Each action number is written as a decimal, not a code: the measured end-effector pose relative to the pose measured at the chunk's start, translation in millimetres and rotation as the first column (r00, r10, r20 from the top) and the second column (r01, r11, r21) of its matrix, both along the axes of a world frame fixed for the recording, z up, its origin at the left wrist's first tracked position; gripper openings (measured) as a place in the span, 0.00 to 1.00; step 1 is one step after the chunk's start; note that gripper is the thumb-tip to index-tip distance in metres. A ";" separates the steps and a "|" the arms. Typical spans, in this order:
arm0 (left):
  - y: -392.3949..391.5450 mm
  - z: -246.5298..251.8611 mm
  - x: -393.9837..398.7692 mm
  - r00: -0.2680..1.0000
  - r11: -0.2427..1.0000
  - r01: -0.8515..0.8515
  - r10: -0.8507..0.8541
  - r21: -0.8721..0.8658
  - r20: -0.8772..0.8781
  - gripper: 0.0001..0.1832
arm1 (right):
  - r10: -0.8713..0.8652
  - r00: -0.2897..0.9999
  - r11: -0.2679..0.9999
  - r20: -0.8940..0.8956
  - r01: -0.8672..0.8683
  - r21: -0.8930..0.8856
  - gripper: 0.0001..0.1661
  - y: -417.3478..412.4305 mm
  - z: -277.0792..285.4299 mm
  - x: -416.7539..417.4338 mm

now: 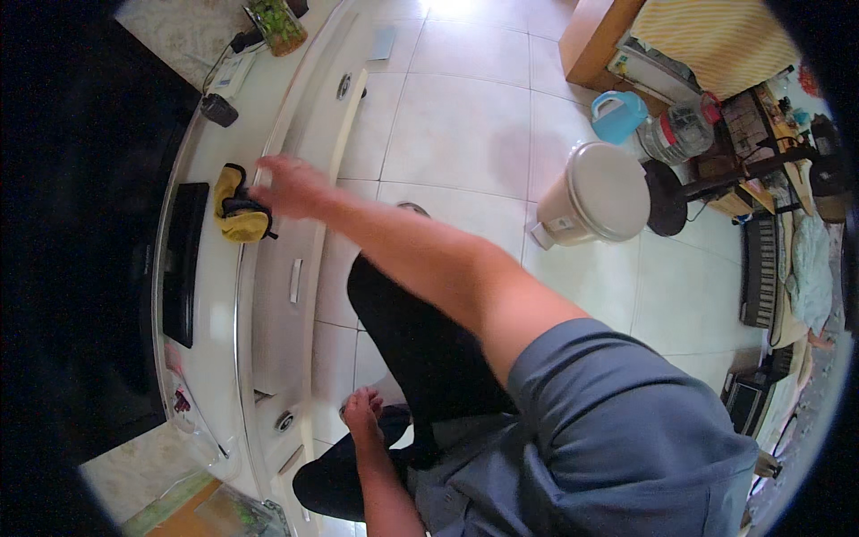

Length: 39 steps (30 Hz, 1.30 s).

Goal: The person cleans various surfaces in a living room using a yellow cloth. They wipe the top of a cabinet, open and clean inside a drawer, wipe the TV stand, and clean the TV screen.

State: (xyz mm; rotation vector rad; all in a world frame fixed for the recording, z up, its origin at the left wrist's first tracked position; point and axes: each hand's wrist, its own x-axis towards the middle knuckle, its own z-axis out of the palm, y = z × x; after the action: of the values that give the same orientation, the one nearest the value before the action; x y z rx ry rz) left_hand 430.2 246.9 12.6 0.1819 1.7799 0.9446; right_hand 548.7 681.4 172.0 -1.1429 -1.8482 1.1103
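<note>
My right hand, blurred, reaches across to the front edge of a white TV cabinet. Its fingertips are at a crumpled yellow cloth with black edging on the cabinet top. Whether the fingers grip the cloth or only touch it, I cannot tell. Behind the cloth lies a flat black device. Low in the view, my left hand hangs beside my bent knee, fingers loosely curled and holding nothing visible.
A large dark TV screen stands behind the cabinet top. Farther along are a black object and a glass vase with green plants. A beige lidded bin, a blue jug and a large plastic bottle stand on the tiled floor.
</note>
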 end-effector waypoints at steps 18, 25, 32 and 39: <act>-42.4 -49.4 0.3 0.746 0.788 0.615 -0.579 0.007 -0.329 0.14 | -0.172 0.107 0.804 0.979 0.589 0.076 0.57 -81.7 -102.0 443.9; -63.6 -100.4 -7.9 0.772 0.841 0.541 -0.494 0.005 -0.401 0.15 | -0.160 0.161 0.836 0.974 0.547 0.048 0.59 -96.7 -117.4 469.7; -51.5 -103.8 -24.0 0.578 0.689 0.706 -0.693 -0.162 -0.430 0.13 | -0.053 0.138 0.943 0.989 0.334 0.004 0.52 -218.5 -107.9 511.2; -59.9 -127.6 -34.6 0.603 0.673 0.739 -0.636 0.036 -0.482 0.14 | 0.052 0.076 0.899 0.996 0.431 -0.080 0.47 -367.2 -101.1 573.0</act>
State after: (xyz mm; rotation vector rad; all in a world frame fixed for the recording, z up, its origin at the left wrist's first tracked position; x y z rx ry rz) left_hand 395.5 187.0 -115.0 1.2501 1.7381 0.5339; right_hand 1121.6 314.2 70.9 -2.8481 -2.2600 0.3528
